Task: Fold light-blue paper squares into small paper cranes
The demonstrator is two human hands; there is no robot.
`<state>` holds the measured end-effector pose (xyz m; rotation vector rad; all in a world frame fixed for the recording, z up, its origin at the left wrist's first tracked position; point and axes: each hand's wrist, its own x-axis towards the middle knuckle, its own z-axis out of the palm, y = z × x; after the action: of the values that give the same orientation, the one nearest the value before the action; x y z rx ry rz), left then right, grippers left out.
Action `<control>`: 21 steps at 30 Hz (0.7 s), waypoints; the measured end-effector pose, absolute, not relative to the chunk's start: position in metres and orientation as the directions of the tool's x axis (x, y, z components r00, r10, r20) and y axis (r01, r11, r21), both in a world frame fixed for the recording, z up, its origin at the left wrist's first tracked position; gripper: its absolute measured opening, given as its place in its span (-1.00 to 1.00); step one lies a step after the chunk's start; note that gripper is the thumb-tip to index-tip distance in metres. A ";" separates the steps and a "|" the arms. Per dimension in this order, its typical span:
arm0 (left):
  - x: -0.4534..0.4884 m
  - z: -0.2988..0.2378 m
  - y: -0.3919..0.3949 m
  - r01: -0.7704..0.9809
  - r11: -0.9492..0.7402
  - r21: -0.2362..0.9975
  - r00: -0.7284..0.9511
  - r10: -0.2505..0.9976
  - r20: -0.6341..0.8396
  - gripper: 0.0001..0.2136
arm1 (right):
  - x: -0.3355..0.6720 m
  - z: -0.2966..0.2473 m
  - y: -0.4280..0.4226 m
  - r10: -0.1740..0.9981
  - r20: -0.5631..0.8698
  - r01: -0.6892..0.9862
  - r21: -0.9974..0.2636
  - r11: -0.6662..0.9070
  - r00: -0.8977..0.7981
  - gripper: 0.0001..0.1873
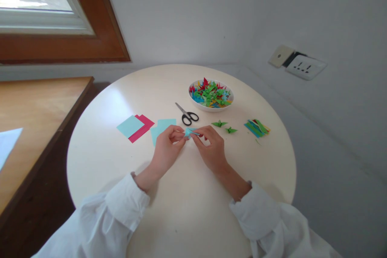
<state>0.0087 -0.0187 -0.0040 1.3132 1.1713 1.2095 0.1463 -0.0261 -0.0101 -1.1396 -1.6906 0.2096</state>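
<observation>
Between my two hands is a small folded piece of light blue paper [189, 132], held above the round white table [181, 193]. My left hand [169, 143] pinches its left side with thumb and fingers. On the right side, my right hand [211, 147] grips it the same way, and the fingertips hide part of the folds. Light blue paper squares [167, 122] lie just behind my left hand, partly covered by it. Two green paper cranes [220, 123] rest beyond my right hand. Black-handled scissors [187, 115] lie past both hands, blades pointing away to the left.
A white bowl [211, 109] full of colourful paper cranes stands at the back. Pink squares [145, 124] lie partly under a light blue square [130, 126] on the left. Coloured paper strips [256, 127] are piled at right. A wooden desk [39, 105] stands at far left.
</observation>
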 end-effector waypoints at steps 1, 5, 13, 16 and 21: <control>0.009 -0.004 -0.019 0.034 -0.063 0.997 0.046 0.997 0.061 -0.83 | 0.147 -0.011 -0.026 0.760 0.650 0.583 -0.616 0.530 -0.006 -0.95; 0.010 -0.002 -0.020 -0.004 -0.038 0.999 0.054 0.998 0.038 -0.80 | 0.147 -0.012 -0.025 0.767 0.642 0.583 -0.622 0.523 -0.004 -0.94; 0.009 -0.004 -0.020 0.025 -0.073 0.997 0.031 0.997 0.073 -0.77 | 0.147 -0.011 -0.026 0.786 0.619 0.573 -0.643 0.508 -0.002 -0.94; 0.009 -0.006 -0.021 0.038 -0.090 0.995 0.015 0.996 0.090 -0.78 | 0.147 -0.011 -0.026 0.790 0.614 0.566 -0.654 0.502 0.008 -0.93; 0.011 -0.007 -0.023 -0.018 -0.081 0.997 0.020 0.997 0.081 -0.79 | 0.147 -0.011 -0.026 0.778 0.627 0.579 -0.641 0.504 0.016 -0.92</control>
<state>0.0110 -0.0233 -0.0066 1.2656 1.1419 1.2610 0.1469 -0.0258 -0.0109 -1.1714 -1.6661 0.2307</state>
